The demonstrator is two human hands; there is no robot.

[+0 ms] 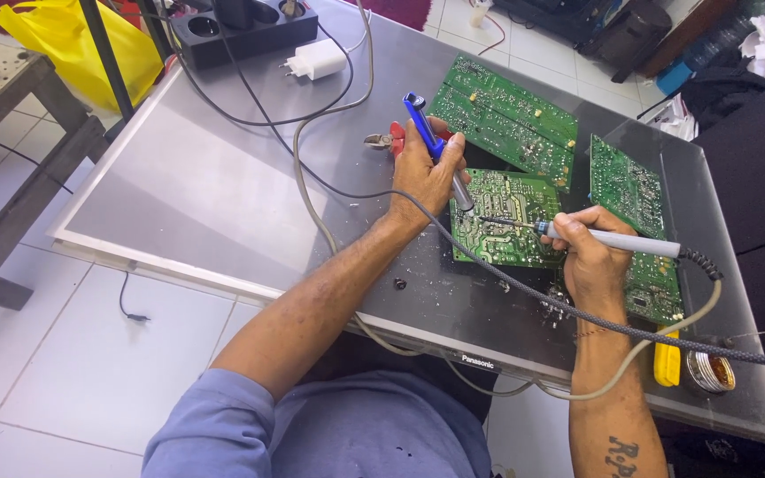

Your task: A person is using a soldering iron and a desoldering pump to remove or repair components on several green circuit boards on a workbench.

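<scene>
My left hand [425,175] grips a blue-handled desoldering pump [421,121], its tip pointing down at a green circuit board [506,221] lying flat in front of me. My right hand [591,252] holds a grey soldering iron [617,240] like a pen, and its dark tip touches the middle of the same board. The two tool tips sit close together over the board. A braided cable runs from the iron across my right forearm.
Two more green circuit boards [506,115] [626,181] lie further back on a grey flat panel [223,177]. Red-handled cutters [391,139] sit behind my left hand. A solder tin [710,372], a yellow tool [666,363], a white charger [316,60] and a black power strip [241,31] surround them.
</scene>
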